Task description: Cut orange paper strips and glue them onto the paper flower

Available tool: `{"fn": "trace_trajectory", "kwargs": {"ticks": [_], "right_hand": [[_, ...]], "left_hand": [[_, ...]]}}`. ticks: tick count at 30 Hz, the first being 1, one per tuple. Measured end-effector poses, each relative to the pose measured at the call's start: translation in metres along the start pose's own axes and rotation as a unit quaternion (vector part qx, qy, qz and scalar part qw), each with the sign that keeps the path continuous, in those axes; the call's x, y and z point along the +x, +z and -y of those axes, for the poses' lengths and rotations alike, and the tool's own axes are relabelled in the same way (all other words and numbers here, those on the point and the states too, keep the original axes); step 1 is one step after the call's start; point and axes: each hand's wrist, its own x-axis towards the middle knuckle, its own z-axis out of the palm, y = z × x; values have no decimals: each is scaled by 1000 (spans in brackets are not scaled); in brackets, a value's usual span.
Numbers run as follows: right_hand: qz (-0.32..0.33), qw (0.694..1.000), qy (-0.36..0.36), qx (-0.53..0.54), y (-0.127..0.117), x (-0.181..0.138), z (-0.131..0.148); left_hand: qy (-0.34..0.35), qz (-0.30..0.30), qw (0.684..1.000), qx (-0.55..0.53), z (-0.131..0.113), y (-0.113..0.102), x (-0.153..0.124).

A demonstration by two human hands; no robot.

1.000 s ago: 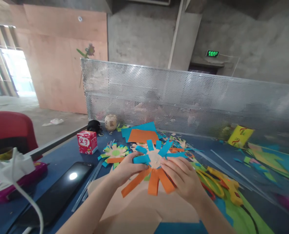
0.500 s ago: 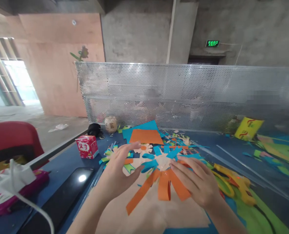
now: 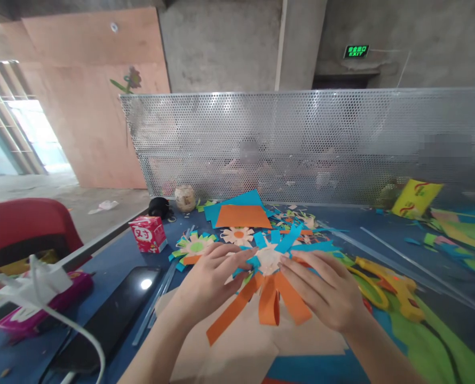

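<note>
A paper flower [image 3: 268,261] with a pale round centre, blue petals at the back and sides, and orange strips at the front is between my two hands. One front orange strip is curled into a loop; others stretch out straight. My left hand [image 3: 211,280] is closed over the blue petals on the flower's left side, its fingertips partly covering them. On the right edge, my right hand [image 3: 327,285] grips the flower with fingers together, thumb hidden. Beneath lie pale paper sheets [image 3: 237,346].
Behind are a finished-looking flower [image 3: 196,245], a smaller pale flower [image 3: 237,235] and an orange sheet [image 3: 243,216]. A yellow glue gun [image 3: 397,285] and yellow-handled scissors [image 3: 371,293] lie right. Left are a phone [image 3: 105,320], a red box [image 3: 147,234] and a white cable [image 3: 69,322].
My left hand has come in from spread fingers beside the flower to closing on its left blue petals. My right hand stays on the right edge. The view has shifted slightly.
</note>
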Motion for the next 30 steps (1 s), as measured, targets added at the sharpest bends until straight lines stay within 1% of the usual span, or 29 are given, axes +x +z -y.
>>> {"fn": "trace_trajectory", "kwargs": {"ticks": [3,5,9,12,14,16,17,19,21,23,24,27,29,30], "right_hand": [[4,1000,-4,-6,0,0,0],[7,1000,-2,-11,0,0,0],[0,1000,-3,-17,-1,0,-1],[-8,1000,-5,-18,-2,0,-2],[-12,1000,-5,-18,-2,0,-2],[-16,1000,-2,-12,-2,-1,-3],[-17,1000,-1,-10,-3,-1,-3],[-15,1000,0,-7,-3,0,-3],[-14,1000,-2,-3,-3,0,-4],[-14,1000,-7,2,-3,0,-4],[-10,1000,-10,3,-2,0,-4],[-1,1000,-14,-5,-2,-1,-5],[-4,1000,-15,-9,-3,-1,-4],[-5,1000,-15,-10,-3,-1,-4]], "left_hand": [[-6,-8,1000,-6,-3,1,2],[-24,-18,999,-34,-6,1,3],[-99,-32,987,-119,-9,0,4],[-174,-32,971,-162,-6,-1,4],[-222,-43,951,-213,-3,-1,4],[-249,-61,930,-265,0,-1,5],[-249,-67,927,-273,1,-1,5],[-218,-61,942,-247,1,-3,5],[-166,-25,964,-205,-1,-3,5],[-124,7,974,-187,-3,-1,4],[-114,10,976,-185,-4,0,4],[-120,-17,974,-189,-6,4,4],[-142,-35,964,-222,-6,5,5],[-155,-43,954,-254,-6,5,5]]}}
